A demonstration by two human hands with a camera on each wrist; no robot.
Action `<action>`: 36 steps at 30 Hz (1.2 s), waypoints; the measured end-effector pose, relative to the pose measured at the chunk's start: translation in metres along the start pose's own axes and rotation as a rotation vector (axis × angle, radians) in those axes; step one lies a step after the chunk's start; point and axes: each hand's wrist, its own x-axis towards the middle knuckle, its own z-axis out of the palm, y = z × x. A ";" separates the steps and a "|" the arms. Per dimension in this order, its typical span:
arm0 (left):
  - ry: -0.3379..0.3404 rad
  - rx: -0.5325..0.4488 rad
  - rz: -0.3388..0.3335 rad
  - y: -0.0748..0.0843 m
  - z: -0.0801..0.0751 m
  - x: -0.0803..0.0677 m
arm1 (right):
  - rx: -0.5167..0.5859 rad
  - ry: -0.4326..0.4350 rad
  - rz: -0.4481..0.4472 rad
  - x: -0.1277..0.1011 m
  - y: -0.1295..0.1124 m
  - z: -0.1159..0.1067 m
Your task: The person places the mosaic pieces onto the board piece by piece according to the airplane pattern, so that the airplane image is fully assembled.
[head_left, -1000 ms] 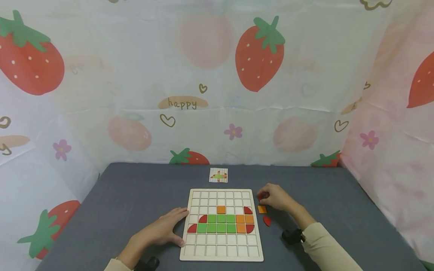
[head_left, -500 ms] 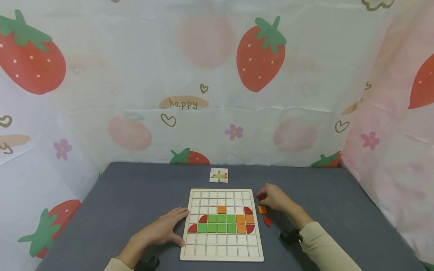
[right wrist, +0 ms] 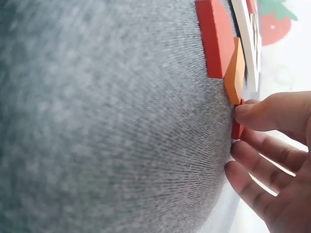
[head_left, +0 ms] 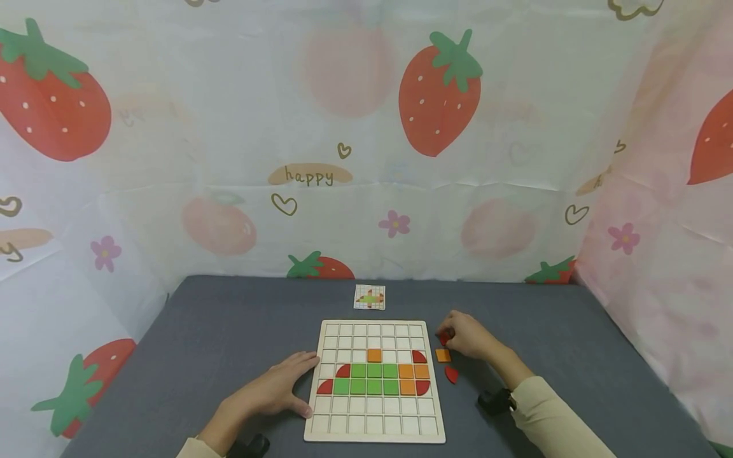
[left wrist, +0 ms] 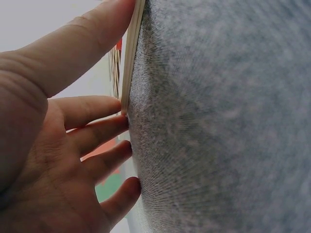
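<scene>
Wooden grid board (head_left: 375, 432) on grey desk (head_left: 229, 331), pattern partly laid in green, orange and red; left hand (head_left: 275, 388) flat, bracing its edge; right hand (head_left: 466, 335) pinching red piece (head_left: 442, 339) beside board, orange square (head_left: 443, 355) and red piece (head_left: 451, 374) unplaced.

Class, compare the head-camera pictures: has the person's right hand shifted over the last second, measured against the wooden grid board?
No. The right hand stays just right of the board by its top corner, fingers pinching a red piece above the loose orange square.
</scene>
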 end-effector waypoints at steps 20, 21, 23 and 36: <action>0.007 0.001 -0.011 0.001 0.000 0.000 | -0.001 0.006 -0.037 0.002 -0.001 0.001; 0.007 0.001 -0.011 0.001 0.000 0.000 | -0.003 0.007 -0.038 0.002 0.000 0.001; 0.005 -0.001 -0.012 0.001 0.000 0.000 | -0.003 0.007 -0.038 0.002 0.000 0.001; 0.003 0.003 -0.001 0.000 0.000 0.000 | 0.022 0.030 -0.024 0.001 0.002 0.002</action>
